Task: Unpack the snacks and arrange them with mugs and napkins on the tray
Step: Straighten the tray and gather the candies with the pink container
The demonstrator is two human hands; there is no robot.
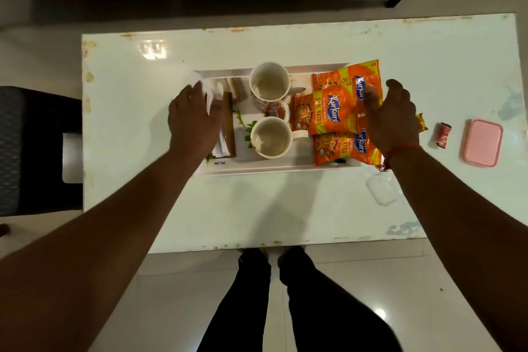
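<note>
On the white table (285, 203), the tray (274, 170) holds two mugs (270, 86) at its middle, white napkins (214, 94) at its left end under the left hand (191, 120), and orange snack packets (334, 111) heaped at its right end under the right hand (391, 120). Right of the tray lie a small red wrapper (443, 134), a pink lid (482, 142) and a clear container (381, 187), well clear of both hands. Both arms reach forward, palms down; the left hand's fingers curl over the napkins, the right hand's spread fingers rest loosely on the packets, gripping nothing.
</note>
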